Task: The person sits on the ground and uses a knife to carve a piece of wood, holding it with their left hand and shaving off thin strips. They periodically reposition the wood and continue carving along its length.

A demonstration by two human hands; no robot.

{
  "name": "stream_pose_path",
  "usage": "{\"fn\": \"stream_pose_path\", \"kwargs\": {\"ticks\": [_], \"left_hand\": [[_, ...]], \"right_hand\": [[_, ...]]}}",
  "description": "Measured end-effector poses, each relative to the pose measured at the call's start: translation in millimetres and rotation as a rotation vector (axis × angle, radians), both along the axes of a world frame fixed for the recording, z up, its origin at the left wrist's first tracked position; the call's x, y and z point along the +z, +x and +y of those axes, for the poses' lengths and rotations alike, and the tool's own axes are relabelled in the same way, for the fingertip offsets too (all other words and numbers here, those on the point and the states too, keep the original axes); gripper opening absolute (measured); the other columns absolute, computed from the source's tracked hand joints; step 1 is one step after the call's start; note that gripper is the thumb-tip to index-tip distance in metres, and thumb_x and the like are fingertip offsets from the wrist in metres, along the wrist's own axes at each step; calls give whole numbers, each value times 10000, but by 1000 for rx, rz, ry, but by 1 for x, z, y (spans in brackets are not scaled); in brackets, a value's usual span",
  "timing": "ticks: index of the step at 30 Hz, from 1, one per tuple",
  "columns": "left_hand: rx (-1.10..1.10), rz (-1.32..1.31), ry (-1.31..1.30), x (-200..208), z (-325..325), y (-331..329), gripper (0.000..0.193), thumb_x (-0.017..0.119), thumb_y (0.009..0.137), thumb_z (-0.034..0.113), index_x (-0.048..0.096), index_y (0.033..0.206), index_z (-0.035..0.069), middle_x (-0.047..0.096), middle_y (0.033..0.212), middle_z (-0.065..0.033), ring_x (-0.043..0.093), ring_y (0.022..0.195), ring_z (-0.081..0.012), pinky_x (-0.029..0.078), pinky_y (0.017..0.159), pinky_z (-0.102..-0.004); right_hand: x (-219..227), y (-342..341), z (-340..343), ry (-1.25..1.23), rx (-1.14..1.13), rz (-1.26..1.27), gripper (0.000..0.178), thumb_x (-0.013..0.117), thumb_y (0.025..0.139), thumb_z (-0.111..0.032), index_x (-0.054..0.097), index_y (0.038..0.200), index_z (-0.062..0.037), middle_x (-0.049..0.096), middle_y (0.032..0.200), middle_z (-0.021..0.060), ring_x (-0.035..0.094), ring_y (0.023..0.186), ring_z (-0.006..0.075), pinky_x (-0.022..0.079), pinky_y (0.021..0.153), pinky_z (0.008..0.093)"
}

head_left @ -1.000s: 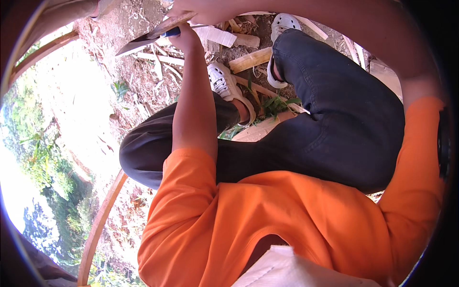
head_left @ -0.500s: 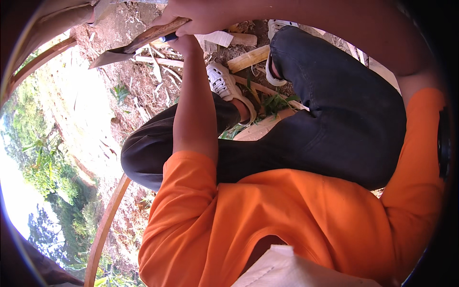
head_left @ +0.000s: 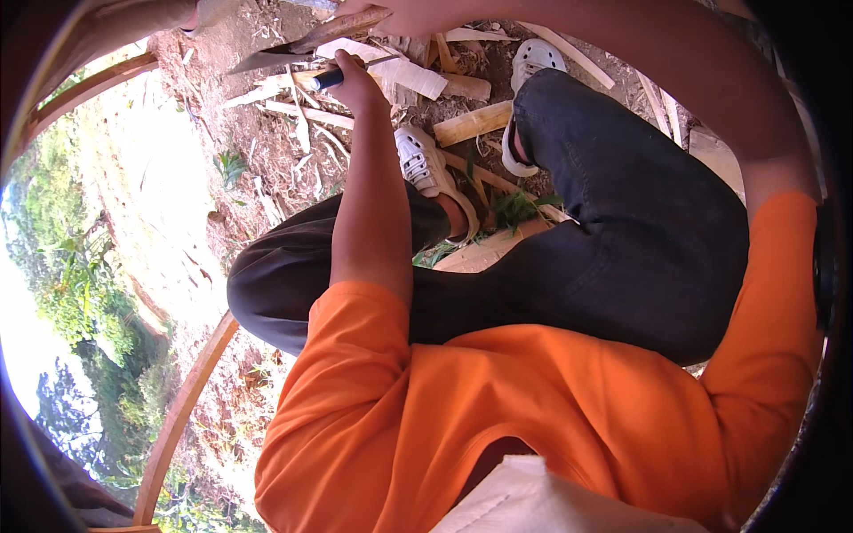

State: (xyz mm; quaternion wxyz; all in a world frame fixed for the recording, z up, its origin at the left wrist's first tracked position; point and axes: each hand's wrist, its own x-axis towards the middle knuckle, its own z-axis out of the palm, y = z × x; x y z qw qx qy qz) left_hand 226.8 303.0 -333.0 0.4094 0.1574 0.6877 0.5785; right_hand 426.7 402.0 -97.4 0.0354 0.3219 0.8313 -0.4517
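My left hand (head_left: 357,86) is closed around the dark blue handle (head_left: 328,80) of a tool whose thin metal shaft sticks out on the right side of the fist. At the top edge, my right hand (head_left: 413,14) grips the wooden handle (head_left: 342,28) of a second tool. That tool has a broad, pointed grey metal blade (head_left: 267,59) aimed left. The hands are apart, the left one just below the wooden handle. Part of the right hand is cut off by the picture's top edge. A pale flat wood piece (head_left: 418,78) lies on the ground beyond my left hand.
Wood offcuts (head_left: 473,123), shavings and strips litter the soil around my white clogs (head_left: 426,163). My bent legs in dark trousers (head_left: 640,222) fill the middle. A curved wooden bar (head_left: 182,417) runs along the left. Another person's sleeve (head_left: 133,31) shows at the upper left.
My left hand has come away from the wooden handle, and the blue-handled tool's metal shaft now shows. The bladed tool has shifted up and right with my right hand.
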Motion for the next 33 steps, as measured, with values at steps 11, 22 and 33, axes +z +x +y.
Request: {"fn": "stream_pose_path", "kwargs": {"ticks": [11,22,33], "left_hand": [[95,-149,7,-32,-22,-42,283,593,991,311,521,1071,49,550,1030,-90,564,967,-203,544,888,-437],[266,-544,16,-63,-55,-66,236,527,1036,354,435,1057,138,577,919,-34,579,869,-203,532,898,-478],[-306,220,-61,-27,32,-38,308,720,976,315,624,910,30,651,790,-57,617,699,-123,542,629,-293]], "right_hand": [[-132,42,-59,2,209,-326,551,712,773,-104,706,1318,-185,743,1035,171,711,937,346,563,826,458],[-181,61,-87,13,193,-219,432,730,767,-144,749,1200,-143,747,962,161,711,909,357,553,794,479],[-163,61,-63,46,233,-174,571,759,780,-137,692,1344,-189,748,985,163,714,879,344,554,799,450]]}}
